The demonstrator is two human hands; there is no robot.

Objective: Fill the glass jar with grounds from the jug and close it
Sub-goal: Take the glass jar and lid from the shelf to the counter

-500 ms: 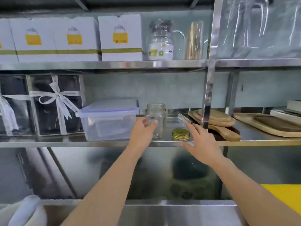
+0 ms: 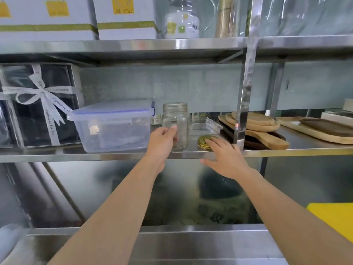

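both hands (image 2: 162,139) outstretched: jar (image 2: 178,119), lid (image 2: 202,141).

The left hand (image 2: 162,139) covers the lower left side of the glass jar (image 2: 176,125); whether the fingers close fully around it cannot be determined. The right hand (image 2: 226,155) hides the near right part of the gold lid (image 2: 203,140), and its fingertips are motion-blurred, so contact with the lid is uncertain. The steel post (image 2: 243,104) conceals a strip of the stacked wooden boards (image 2: 256,121). The white boxes (image 2: 126,18) on the upper shelf (image 2: 122,45) are cut off by the top edge. The yellow object (image 2: 334,217) is cut off at the right edge. Reflections in the steel back panel (image 2: 191,188) below the middle shelf are too blurred to identify.
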